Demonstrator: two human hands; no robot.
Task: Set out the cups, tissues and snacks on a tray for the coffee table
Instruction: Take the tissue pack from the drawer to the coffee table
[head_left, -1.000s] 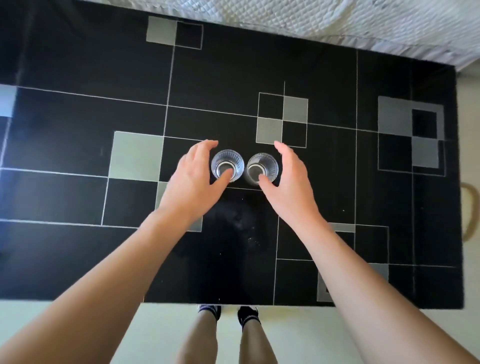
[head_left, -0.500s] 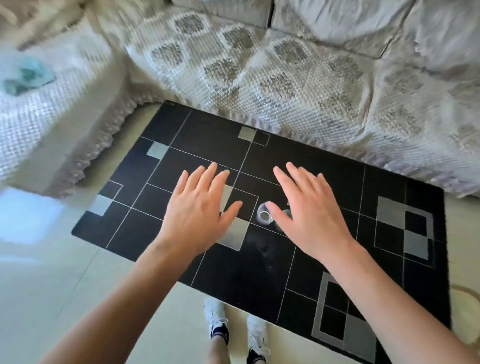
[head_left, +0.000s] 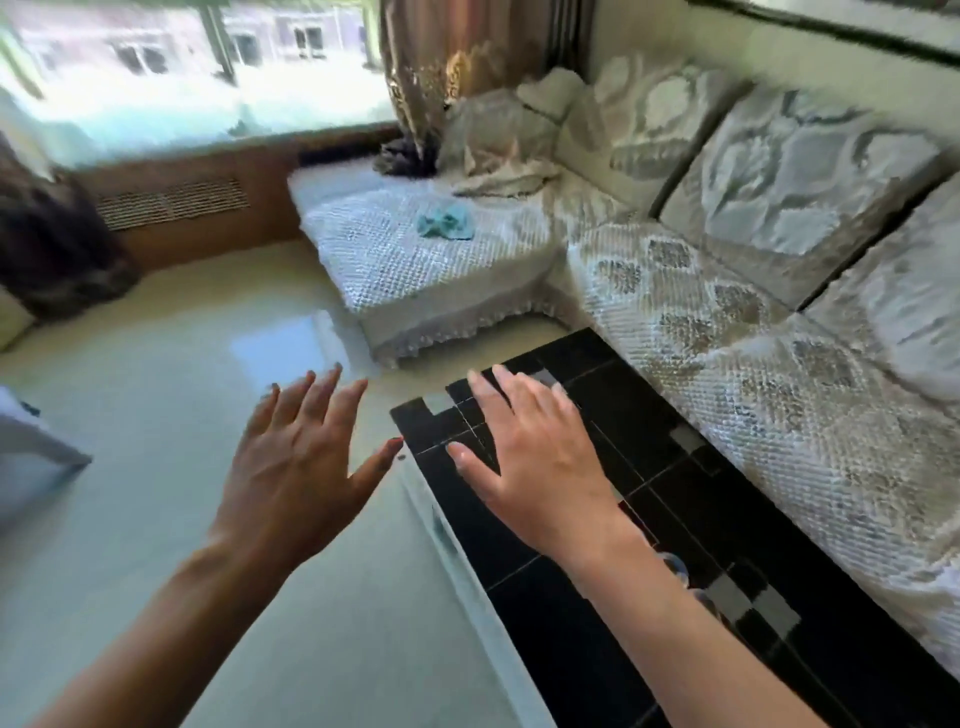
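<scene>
My left hand (head_left: 296, 467) hovers over the pale floor with fingers spread and nothing in it. My right hand (head_left: 530, 452) is also open and empty, above the near-left end of the black patterned coffee table (head_left: 571, 623). Two clear glass cups (head_left: 678, 569) stand on the table, mostly hidden behind my right forearm; only a rim shows. No tray, tissues or snacks are in view.
A corner sofa with white quilted covers (head_left: 727, 332) runs along the table's far side, with cushions (head_left: 795, 176) against the wall. A teal cloth (head_left: 447, 226) lies on the chaise. A window (head_left: 197, 67), a curtain (head_left: 441, 62) and open floor (head_left: 156, 395) lie left.
Both hands let go of the two cups and lifted away, fingers spread. My view swung up and to the left, from the tabletop to the sofa, window and floor.
</scene>
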